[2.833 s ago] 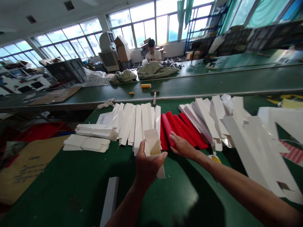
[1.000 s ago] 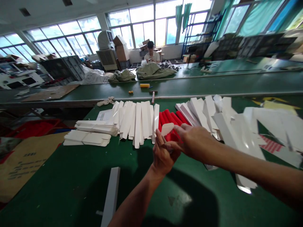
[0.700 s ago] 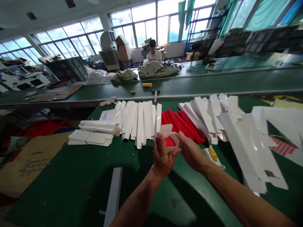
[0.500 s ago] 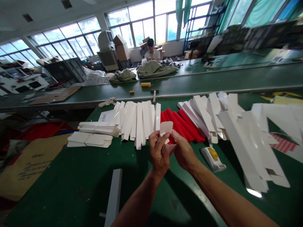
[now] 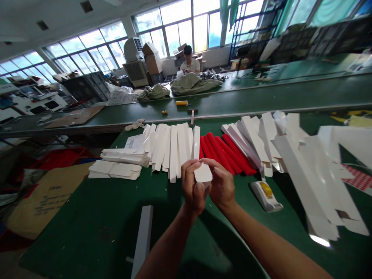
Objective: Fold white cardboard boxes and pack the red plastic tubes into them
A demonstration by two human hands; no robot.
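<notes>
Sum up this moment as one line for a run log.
left hand: on white box | right hand: at same box | red rolls: beyond hands | tape dispenser: on table

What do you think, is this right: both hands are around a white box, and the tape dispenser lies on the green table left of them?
Not quite: the head view shows the tape dispenser right of the hands, not left. The rest holds: the left hand and right hand are around a white box, with the dispenser on the green table.
</notes>
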